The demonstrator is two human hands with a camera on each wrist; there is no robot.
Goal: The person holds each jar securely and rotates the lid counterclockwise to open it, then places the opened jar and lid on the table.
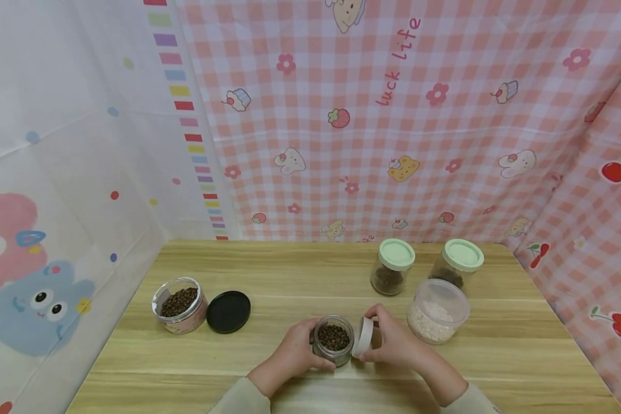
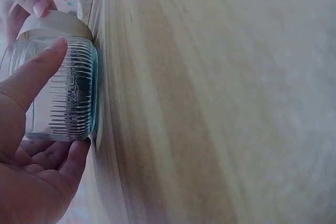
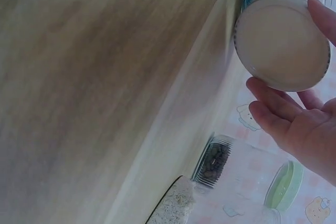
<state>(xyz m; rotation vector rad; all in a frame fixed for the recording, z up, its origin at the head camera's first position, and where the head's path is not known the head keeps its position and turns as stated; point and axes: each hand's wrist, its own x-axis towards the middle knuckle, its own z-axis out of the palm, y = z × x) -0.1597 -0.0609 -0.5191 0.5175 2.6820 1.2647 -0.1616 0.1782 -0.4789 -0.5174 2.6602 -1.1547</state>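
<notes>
A ribbed clear glass jar (image 1: pixel 336 352) with coffee beans (image 1: pixel 333 337) in its lower part stands uncapped near the table's front. My left hand (image 1: pixel 301 348) grips the jar from the left, thumb on the near side and fingers round the far side. On the jar's right, my right hand (image 1: pixel 390 339) pinches a white round lid (image 1: pixel 364 338) by its rim, fingers on the far edge and thumb on the near one. The lid is tipped up on its side close against the jar. In the right wrist view the lid's flat top (image 3: pixel 282 40) faces the camera.
At left sit an open tub (image 1: pixel 180 306) of coffee beans and a black lid (image 1: pixel 229 311). At the right are two green-lidded jars (image 1: pixel 390 270) (image 1: pixel 457 261) with dark contents and a clear container (image 1: pixel 437 313) of pale flakes. Patterned cloth (image 1: pixel 367 144) hangs behind the table.
</notes>
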